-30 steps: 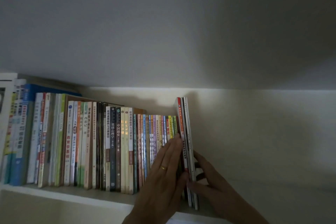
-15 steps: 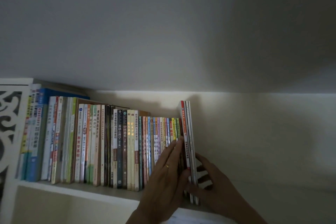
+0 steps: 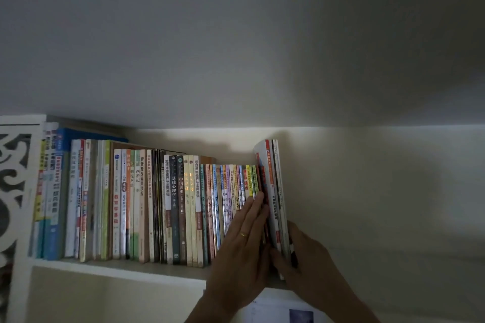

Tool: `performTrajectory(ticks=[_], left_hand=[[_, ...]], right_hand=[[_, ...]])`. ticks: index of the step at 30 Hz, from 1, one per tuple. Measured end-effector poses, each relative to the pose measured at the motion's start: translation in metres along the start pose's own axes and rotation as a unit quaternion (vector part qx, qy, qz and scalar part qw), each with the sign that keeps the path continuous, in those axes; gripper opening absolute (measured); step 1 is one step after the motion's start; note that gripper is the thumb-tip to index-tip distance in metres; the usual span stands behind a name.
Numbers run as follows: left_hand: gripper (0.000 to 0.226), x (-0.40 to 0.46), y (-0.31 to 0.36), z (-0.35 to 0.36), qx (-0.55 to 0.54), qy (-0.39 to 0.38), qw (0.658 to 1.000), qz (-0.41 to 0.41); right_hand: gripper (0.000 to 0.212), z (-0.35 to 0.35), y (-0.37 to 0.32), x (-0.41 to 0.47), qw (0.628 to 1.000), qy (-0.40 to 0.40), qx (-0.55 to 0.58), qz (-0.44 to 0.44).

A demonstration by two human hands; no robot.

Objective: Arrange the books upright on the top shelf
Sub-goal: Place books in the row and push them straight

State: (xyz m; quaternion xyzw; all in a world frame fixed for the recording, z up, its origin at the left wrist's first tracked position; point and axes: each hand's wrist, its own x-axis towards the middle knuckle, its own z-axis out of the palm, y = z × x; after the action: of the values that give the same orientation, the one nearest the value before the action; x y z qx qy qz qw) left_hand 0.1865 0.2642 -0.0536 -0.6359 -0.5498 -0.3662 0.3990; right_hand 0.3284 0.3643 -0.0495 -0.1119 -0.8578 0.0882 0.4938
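Up on the top shelf, the flat-fingered left hand presses the upright book row while the right hand grips the tall end books.

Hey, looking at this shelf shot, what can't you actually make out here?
Head view, the only one:
- Lower spines of the thin books: covered by the left hand.
- Right hand fingertips: hidden behind the tall end books.
- Thin spine titles: too small and dim.
- Paper below the shelf: cut off by the bottom edge.

Books: paper, glossy spines. Shelf: smooth matt white board. Ring: shiny gold metal.
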Motion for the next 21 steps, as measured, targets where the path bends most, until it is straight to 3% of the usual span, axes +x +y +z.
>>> performTrajectory(ticks=[6,11,14,21], left_hand=[[0.061,0.0,0.002,-0.004,-0.036,-0.014,0.999,-0.016],[0.063,-0.002,0.003,-0.004,-0.031,-0.012,0.999,-0.002],[0.061,-0.004,0.0,0.0,-0.018,-0.016,1.0,-0.008],[0.06,-0.004,-0.002,0.002,-0.007,-0.007,1.0,0.0]], right_hand=[[0.05,-0.011,-0.008,0.003,0.996,-0.041,0.057,0.053],[0.031,-0.005,-0.003,0.002,0.994,-0.035,0.021,0.099],[0.046,-0.007,-0.003,0.007,0.989,0.001,-0.022,0.146],[0.07,-0.005,-0.027,0.004,0.988,0.044,-0.134,0.07]])
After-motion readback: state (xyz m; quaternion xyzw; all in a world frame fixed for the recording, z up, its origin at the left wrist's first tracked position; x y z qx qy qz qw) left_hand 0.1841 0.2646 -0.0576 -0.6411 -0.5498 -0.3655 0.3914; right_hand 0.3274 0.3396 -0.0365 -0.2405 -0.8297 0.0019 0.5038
